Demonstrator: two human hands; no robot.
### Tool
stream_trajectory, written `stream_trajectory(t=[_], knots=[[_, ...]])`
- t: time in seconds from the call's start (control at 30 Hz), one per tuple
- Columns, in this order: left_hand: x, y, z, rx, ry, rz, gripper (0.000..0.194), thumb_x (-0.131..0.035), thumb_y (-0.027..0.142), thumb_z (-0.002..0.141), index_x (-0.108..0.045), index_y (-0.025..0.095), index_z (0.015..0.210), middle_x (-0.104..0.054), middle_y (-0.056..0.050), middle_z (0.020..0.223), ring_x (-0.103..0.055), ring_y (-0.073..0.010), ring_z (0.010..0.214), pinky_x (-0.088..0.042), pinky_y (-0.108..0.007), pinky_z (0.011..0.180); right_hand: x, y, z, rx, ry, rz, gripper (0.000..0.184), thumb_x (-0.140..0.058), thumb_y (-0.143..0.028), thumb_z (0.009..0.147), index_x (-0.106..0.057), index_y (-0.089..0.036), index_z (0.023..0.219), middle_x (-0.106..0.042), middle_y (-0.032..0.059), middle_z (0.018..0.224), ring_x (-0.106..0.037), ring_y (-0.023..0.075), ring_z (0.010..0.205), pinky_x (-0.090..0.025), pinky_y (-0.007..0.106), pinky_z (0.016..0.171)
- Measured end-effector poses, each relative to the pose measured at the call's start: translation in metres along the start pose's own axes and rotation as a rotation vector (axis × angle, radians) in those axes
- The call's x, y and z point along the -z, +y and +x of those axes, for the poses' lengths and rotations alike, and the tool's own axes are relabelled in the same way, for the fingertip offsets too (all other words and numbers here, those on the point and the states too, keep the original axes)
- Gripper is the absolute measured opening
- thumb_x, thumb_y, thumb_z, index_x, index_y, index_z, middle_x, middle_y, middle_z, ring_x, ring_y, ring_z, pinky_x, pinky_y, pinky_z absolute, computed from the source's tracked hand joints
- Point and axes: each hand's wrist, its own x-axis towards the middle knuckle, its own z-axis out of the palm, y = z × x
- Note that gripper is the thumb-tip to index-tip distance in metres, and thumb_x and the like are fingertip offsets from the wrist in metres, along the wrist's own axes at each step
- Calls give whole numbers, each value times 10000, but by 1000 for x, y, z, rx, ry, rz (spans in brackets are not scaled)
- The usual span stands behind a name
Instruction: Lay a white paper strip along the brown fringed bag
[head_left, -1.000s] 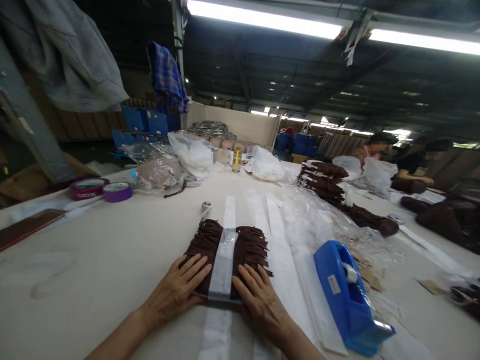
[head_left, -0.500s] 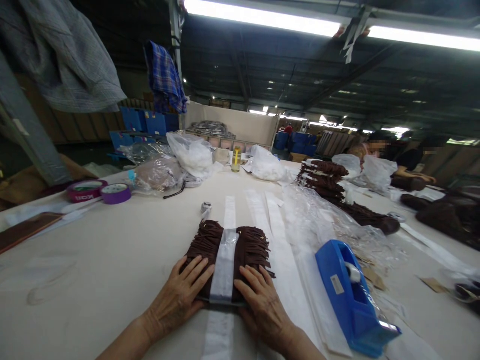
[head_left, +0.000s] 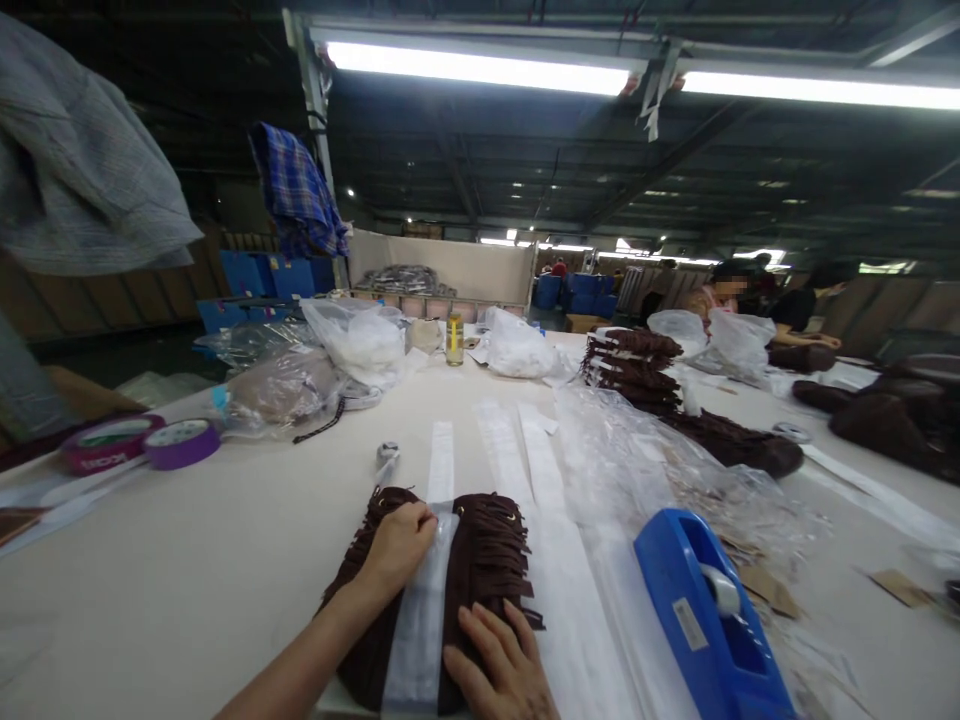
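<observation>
A pair of dark brown fringed pieces [head_left: 491,560], with small metal eyelets at the far end, lies side by side on the table before me. Down the middle between them runs a white strip [head_left: 421,620], partly shiny. My left hand [head_left: 401,545] is closed at the far end of the left piece, its fingertips pinching the strip's edge. My right hand [head_left: 499,660] lies with fingers spread on the near part of the right piece.
At right stands a blue tape dispenser [head_left: 712,610]. Purple tape rolls [head_left: 181,443] sit at left. Clear plastic [head_left: 630,450] and white strips [head_left: 536,460] spread across the table [head_left: 247,540]. Farther off are a fringed brown stack [head_left: 634,365], a yellowish bottle [head_left: 454,340] and seated people.
My left hand has moved from flat on the left piece to a pinch at the strip's far end. My right hand stays on the right piece. The view has tilted up.
</observation>
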Motion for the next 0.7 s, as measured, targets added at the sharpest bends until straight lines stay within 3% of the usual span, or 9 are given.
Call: stream_trajectory(t=[0.1, 0.23, 0.37, 0.57, 0.7], knots=[[-10, 11, 27, 112, -35, 104, 214, -424, 224, 845, -612, 122, 830, -657, -110, 844, -622, -223, 836, -454, -318, 739, -16, -9, 2, -163, 242, 19, 151, -528, -217, 845, -609, -240, 720, -678, -17, 867, -589, 121, 899, -254, 306, 1061], [-11, 17, 50, 193, -154, 252, 292, -455, 344, 861, -597, 93, 908, -646, -133, 886, -620, -244, 867, -466, -386, 767, -28, -16, 4, -255, 377, 26, 141, -564, -194, 807, -604, -241, 680, -682, -38, 823, -611, 110, 842, -285, 313, 1053], [-7, 28, 65, 191, -301, 388, 314, -536, 397, 849, -595, 99, 926, -636, -97, 916, -611, -207, 872, -484, -383, 786, -31, -18, 4, -308, 417, 22, 144, -553, -191, 803, -607, -251, 684, -684, -51, 808, -620, 105, 815, -309, 316, 1042], [-13, 53, 78, 112, -384, 522, 313, -537, 394, 867, -576, 115, 1003, -597, -92, 1045, -571, -211, 971, -453, -426, 874, -36, -21, 3, -365, 438, 22, 132, -554, -182, 784, -595, -253, 682, -681, -55, 806, -622, 109, 796, -318, 333, 1032], [-20, 57, 93, 102, -467, 541, 305, -570, 373, 853, -574, 108, 1002, -600, -88, 1000, -590, -199, 908, -491, -385, 811, -37, -21, 1, -362, 411, 18, 127, -551, -154, 766, -597, -253, 702, -680, -49, 831, -623, 116, 803, -312, 354, 1036]])
